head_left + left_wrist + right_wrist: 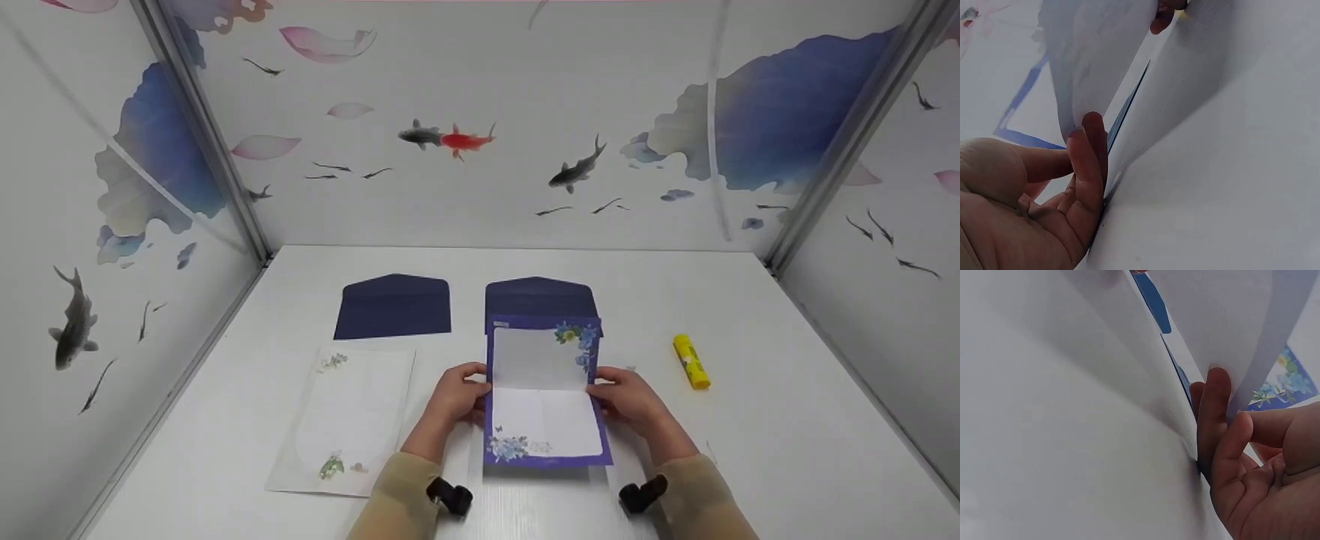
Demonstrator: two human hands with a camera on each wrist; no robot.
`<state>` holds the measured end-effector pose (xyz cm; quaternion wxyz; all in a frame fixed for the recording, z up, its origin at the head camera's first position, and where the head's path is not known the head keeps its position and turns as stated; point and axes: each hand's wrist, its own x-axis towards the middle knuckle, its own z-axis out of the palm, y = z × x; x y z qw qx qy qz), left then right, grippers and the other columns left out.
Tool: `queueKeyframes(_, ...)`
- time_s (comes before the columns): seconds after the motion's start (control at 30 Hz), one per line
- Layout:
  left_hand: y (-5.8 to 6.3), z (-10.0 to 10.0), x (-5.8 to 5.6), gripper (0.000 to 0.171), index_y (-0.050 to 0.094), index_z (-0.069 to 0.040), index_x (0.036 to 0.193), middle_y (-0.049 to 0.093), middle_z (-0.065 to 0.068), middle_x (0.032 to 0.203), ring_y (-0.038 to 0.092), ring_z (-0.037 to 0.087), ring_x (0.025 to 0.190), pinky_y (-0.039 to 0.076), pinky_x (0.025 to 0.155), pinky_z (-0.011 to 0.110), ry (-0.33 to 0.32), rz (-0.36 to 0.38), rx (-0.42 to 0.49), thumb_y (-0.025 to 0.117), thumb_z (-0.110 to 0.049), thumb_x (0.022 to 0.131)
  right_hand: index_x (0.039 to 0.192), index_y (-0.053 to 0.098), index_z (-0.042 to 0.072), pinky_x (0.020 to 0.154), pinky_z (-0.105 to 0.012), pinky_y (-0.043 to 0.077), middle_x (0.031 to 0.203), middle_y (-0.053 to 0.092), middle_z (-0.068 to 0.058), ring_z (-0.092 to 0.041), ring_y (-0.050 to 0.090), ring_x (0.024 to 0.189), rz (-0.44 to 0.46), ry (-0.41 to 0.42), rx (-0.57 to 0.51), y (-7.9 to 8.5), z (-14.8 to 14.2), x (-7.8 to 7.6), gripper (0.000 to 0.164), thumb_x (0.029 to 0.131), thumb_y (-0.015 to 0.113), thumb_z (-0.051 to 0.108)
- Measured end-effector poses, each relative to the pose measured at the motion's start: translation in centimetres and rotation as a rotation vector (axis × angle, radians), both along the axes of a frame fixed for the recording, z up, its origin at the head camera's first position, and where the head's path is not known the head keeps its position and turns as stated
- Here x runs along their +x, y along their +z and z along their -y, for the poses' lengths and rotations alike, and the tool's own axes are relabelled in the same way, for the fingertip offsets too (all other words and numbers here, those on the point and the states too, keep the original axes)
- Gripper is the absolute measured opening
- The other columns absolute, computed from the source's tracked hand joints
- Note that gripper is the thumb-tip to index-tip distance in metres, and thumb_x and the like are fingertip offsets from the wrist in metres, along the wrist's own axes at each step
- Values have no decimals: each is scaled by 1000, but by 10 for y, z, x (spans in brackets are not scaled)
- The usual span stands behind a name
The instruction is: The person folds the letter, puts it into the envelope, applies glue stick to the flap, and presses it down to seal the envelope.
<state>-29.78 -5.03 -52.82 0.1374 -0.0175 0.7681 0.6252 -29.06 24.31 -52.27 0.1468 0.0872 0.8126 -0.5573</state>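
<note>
Status: looks mid-fold, one sheet in work, rest waiting

Purple-bordered sheet is held up off the near-middle of the counter, its far end overlapping the right envelope in the head view; can't tell whether they touch

Left hand on its left edge, right hand on its right edge, both about level with the crease. Left fingers pinch the paper edge, thumb against fingertips; right fingers do the same on their side. Grip looks light, edge only

Done, as far as I can judge: sheet carries a crosswise crease near mid-length, far half tipped at a different angle from the near half, so at least one fold has probably been made or started. Fainter lengthwise line in the near half, can't tell if that's a fold too

Left: sheet not closed up, not inside anything. Pale floral sheet lies on the counter to the left, no clear fold in it. Left envelope and the right one lie flap end away from the person, both looking unsealed. Yellow glue stick lies off to the right, neither hand on it
</note>
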Motion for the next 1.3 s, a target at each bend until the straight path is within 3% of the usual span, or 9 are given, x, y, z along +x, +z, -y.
queueKeyframes(0.23,-1,-1,-1,26,70,-2,122,68,0,70,62,9,55,54,50,24,37,39,52,59,-3,99,147,54,3,73,-25,47,115,63,-11,-19,58,90,10,-9,1,2,-1,1,44,105,56,17)
queueKeyframes(0.5,0,-4,-3,25,71,5,113,62,2,77,58,10,64,51,54,22,70,76,54,50,-1,100,147,55,3,72,-26,46,106,65,-6,-18,57,87,3,14,-55,3,-1,1,43,104,55,12)
queueKeyframes(0.67,-1,-7,-5,21,67,5,92,57,0,67,55,8,55,48,49,21,106,137,182,48,-3,96,143,56,0,72,-25,47,104,64,-7,-19,56,87,24,-16,-98,2,-2,-1,41,104,50,7)
queueKeyframes(0.73,0,-7,-6,22,65,1,88,57,-1,67,56,8,55,48,48,21,122,148,212,51,-11,99,142,57,0,71,-25,48,106,65,-8,-19,57,86,41,-40,-130,2,-2,-2,40,104,45,6)
queueKeyframes(0.9,-1,-7,-5,30,72,3,97,61,0,76,58,9,62,49,53,21,122,78,118,60,-25,101,134,60,-2,67,-25,49,98,69,-6,-17,58,78,92,-91,-270,4,-3,-3,40,104,38,13)
queueKeyframes(1.0,-1,-5,-4,29,75,5,107,68,3,85,59,9,68,49,57,20,105,13,44,66,-19,95,122,62,1,65,-25,46,88,65,-1,-15,55,74,107,-80,-338,5,-5,-3,37,106,39,25)
queueKeyframes(1.1,0,-4,-4,29,76,6,112,74,9,98,58,9,77,49,66,19,89,-55,-4,69,-16,93,121,67,4,64,-23,45,88,63,0,-14,54,73,95,-39,-310,5,-5,-3,46,108,42,41)
queueKeyframes(1.17,-1,-4,-4,27,75,7,112,76,13,104,58,10,80,49,70,20,78,-87,-6,68,-12,93,128,68,6,64,-22,45,97,65,0,-14,53,73,81,3,-253,5,-6,-3,53,107,45,49)
queueKeyframes(1.3,-1,-5,-3,23,75,6,111,75,16,107,59,11,82,50,73,22,81,-107,16,66,-6,94,140,62,4,64,-20,50,116,67,-4,-11,59,75,57,45,-196,3,-5,-3,53,105,55,42)
